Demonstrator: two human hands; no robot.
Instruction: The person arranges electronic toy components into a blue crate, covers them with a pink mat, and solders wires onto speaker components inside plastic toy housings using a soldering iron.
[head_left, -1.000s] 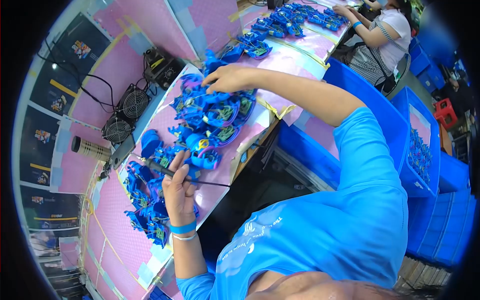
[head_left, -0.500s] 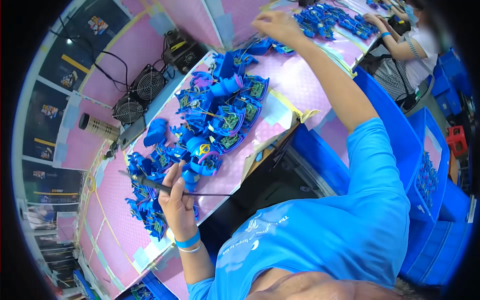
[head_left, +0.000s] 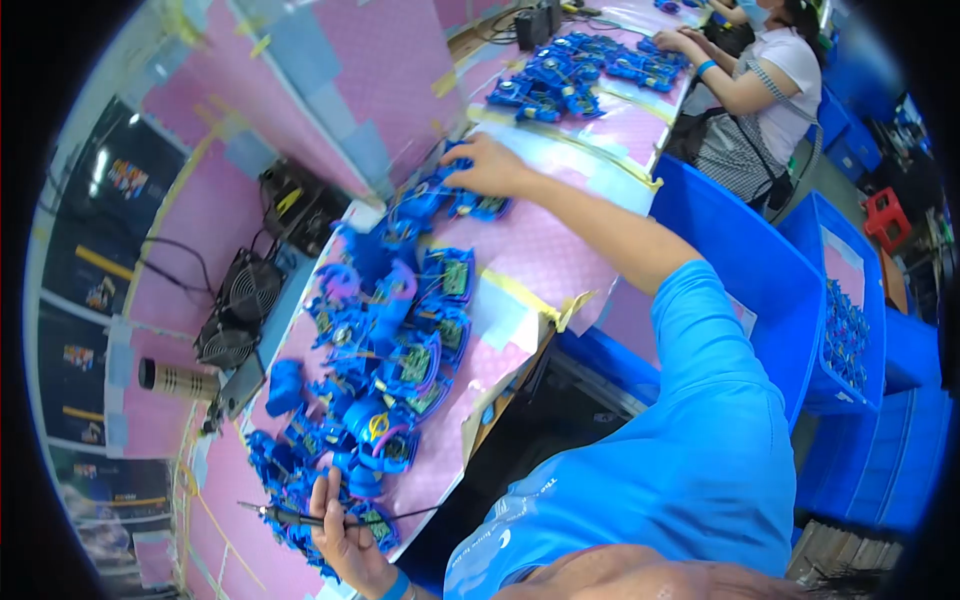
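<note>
My left hand [head_left: 345, 535] is closed around a soldering iron [head_left: 290, 516]. Its metal tip points left and its black cord trails off to the right. Below and beside that hand lie blue plastic toy housings [head_left: 375, 350], heaped in a long row, with green circuit boards [head_left: 415, 362], thin wires and some purple rings. My right hand [head_left: 488, 165] reaches to the far end of the row. Its fingers are bent around a blue housing [head_left: 455, 162], which they partly hide.
Two black fans [head_left: 250, 287] and a dark box-like unit [head_left: 300, 205] stand along the bench's left side, near a patterned cylinder [head_left: 178, 380]. More blue housings [head_left: 555, 75] lie farther along, where a co-worker [head_left: 760, 90] sits. Blue bins [head_left: 740, 270] stand at the right.
The view has shifted. My right hand has come down from above the bench to a blue housing at the far end of the row. My left hand still holds the soldering iron.
</note>
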